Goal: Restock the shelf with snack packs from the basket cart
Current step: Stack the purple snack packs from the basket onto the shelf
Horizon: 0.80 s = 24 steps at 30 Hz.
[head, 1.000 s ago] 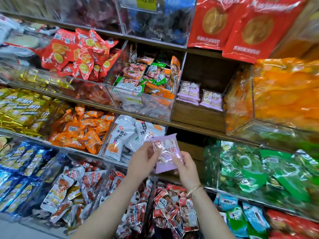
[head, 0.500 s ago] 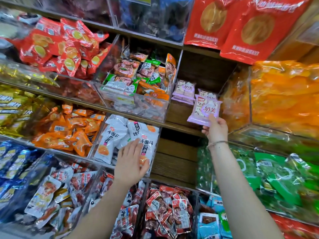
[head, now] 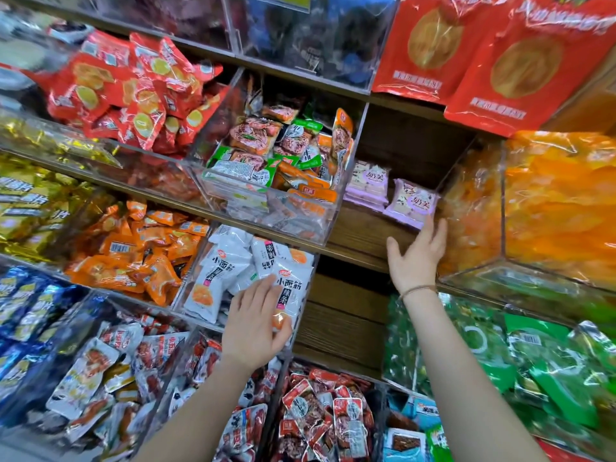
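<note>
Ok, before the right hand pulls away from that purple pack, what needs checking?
1. purple pack resting on the wooden shelf: ok.
2. It sits beside the other purple stack: ok.
3. right hand open, fingertips at the pack's front edge: ok.
4. Pack stable once released: cannot tell.
5. left hand empty, on the white packs: ok.
6. Basket cart in view: not ok.
</note>
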{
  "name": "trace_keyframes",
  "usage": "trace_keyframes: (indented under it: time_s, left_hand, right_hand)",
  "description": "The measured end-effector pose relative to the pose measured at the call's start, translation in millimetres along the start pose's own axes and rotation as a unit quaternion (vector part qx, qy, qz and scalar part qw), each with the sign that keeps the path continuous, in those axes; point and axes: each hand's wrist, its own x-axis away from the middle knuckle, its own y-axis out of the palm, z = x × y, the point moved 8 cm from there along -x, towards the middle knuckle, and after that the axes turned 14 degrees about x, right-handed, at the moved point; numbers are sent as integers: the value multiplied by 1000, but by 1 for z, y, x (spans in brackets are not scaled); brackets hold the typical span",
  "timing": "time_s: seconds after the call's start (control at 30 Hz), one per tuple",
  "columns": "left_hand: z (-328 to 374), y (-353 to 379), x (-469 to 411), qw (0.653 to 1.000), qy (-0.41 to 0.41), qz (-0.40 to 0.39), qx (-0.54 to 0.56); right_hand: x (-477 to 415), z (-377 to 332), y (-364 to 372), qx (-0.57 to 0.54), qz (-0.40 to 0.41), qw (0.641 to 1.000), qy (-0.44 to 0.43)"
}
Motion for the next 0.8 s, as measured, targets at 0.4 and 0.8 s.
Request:
trace_keyframes:
  time_s: [0.4, 0.8]
  left_hand:
    - [0, -3, 0, 1000, 3, 11, 15]
    - [5, -15, 9, 991, -34, 40, 122]
  right_hand:
    - [-68, 1, 40, 214, -83, 967, -109]
    - [42, -6, -27, -86, -27, 990, -107]
